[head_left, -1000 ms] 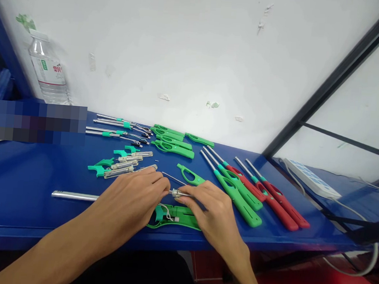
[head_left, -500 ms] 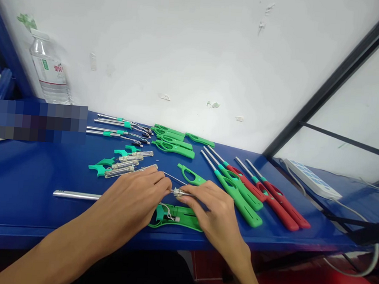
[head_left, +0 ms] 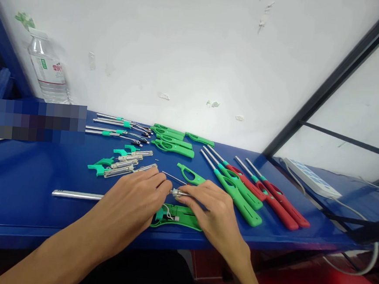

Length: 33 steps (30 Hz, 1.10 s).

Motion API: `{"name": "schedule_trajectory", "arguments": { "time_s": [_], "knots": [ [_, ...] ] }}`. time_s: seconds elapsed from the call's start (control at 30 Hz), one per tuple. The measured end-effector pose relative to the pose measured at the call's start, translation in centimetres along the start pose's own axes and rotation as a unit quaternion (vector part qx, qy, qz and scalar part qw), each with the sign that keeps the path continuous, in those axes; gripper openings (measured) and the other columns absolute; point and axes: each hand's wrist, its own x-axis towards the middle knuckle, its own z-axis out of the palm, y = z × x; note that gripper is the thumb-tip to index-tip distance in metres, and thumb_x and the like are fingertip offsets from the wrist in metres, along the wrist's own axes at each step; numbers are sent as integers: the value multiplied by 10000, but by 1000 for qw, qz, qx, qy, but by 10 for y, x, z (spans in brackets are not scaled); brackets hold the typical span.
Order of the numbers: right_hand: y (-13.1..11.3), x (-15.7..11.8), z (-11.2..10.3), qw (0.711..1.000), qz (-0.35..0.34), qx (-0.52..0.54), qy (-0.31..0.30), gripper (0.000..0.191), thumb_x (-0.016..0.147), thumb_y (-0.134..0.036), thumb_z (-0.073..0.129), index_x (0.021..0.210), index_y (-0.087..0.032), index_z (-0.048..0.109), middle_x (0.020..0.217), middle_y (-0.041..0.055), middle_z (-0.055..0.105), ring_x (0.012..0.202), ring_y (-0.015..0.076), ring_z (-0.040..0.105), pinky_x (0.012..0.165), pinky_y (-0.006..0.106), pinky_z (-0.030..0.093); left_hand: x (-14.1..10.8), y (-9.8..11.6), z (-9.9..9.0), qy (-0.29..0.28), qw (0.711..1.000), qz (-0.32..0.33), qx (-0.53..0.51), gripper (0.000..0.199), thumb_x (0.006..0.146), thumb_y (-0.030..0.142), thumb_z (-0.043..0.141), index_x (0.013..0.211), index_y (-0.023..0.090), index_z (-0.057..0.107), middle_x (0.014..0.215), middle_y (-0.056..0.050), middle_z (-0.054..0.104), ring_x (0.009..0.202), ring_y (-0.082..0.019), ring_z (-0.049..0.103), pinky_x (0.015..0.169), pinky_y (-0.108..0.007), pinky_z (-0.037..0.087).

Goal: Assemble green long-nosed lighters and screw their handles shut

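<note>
Head view: right hand (head_left: 215, 207) grips a clear fuel cartridge (head_left: 177, 193) between thumb and fingers; left hand (head_left: 139, 197) pinches at its nozzle end, exact contact partly hidden. Cartridge is held just above an open green handle shell (head_left: 186, 217) on the blue desk (head_left: 23, 207), with metal tube (head_left: 77, 195), white wires and teal trigger (head_left: 159, 214) by it. Barely any change in the last second: left hand now hides a bit more of the trigger, grip looks the same, so the cartridge is still out of the shell. Thin rod (head_left: 173, 178) and loose green shell (head_left: 195, 177) lie behind the hands, more cartridges (head_left: 120, 170) to the left, closed green lighters (head_left: 242, 205) and red lighters (head_left: 282, 210) to the right.
</note>
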Motion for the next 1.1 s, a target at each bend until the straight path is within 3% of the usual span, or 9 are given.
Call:
{"name": "schedule_trajectory", "arguments": {
  "time_s": [0.17,0.5,0.73,0.97,1.1],
  "knots": [
    [-1,-1,0,1000,11,3,-2,179,1143,-264,678,1129,-238,855,1030,42,895,854,238,801,824,399,629,0,0,0,-8,1000,1,5,358,859,-112,504,879,180,711,809,-53,729,738,-267,682,696,-382,533],
    [-8,2,-2,999,44,22,3,137,1121,-189,673,1071,-235,792,1013,16,863,888,223,735,857,392,558,-6,-3,9,-39,996,-38,-69,277,1061,36,521,985,190,739,893,-48,757,848,-273,700,874,-414,568],
    [-9,3,-3,998,48,37,-13,161,1136,-174,633,1060,-239,760,1017,10,841,882,213,707,871,385,512,-9,-2,15,6,987,-57,-148,286,1111,110,496,939,217,698,875,-13,717,827,-230,660,953,-383,551],
    [-12,2,-5,997,62,15,-42,50,1110,-256,714,1091,-251,759,979,10,779,886,225,676,880,387,487,-11,-4,22,6,988,-55,-142,300,1120,90,473,960,218,692,894,-11,721,844,-240,643,946,-392,537],
    [-9,2,-4,997,60,29,-35,66,1097,-251,746,1163,-258,747,1060,11,810,946,232,695,889,375,498,-9,-4,19,1,988,-62,-141,296,1129,102,474,968,214,696,894,-15,715,835,-239,636,929,-386,535]
  ]
}}
